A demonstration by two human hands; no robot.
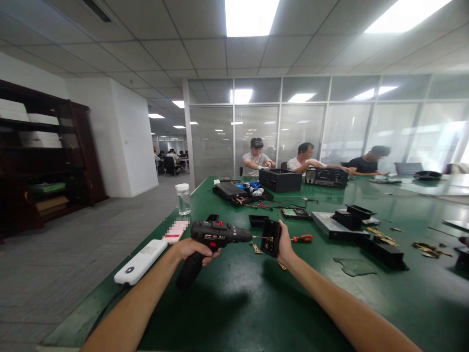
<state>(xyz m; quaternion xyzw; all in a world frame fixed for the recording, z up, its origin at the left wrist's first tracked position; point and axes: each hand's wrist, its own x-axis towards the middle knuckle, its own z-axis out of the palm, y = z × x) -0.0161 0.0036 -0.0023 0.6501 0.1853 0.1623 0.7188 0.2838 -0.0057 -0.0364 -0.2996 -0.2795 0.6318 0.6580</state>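
Note:
My left hand (200,250) is wrapped round the grip of a black cordless drill (216,234), which points to the right. A thin bit runs from its chuck to a small black plastic box (270,238), reaching brass-coloured parts inside. My right hand (285,246) grips that box by its right side and holds it upright above the table, its open face turned to the drill. Just beyond my right hand lies a screwdriver (303,238) with an orange and black handle. Small brass plates (257,249) lie on the table below the bit.
On the green table (234,313) are a white device (141,261), a lidded clear jar (183,199), a black tray (258,221), a silver case (330,226), black housings (384,252) and a glass shard (354,267). Several people sit along the far side near black equipment cases (280,180).

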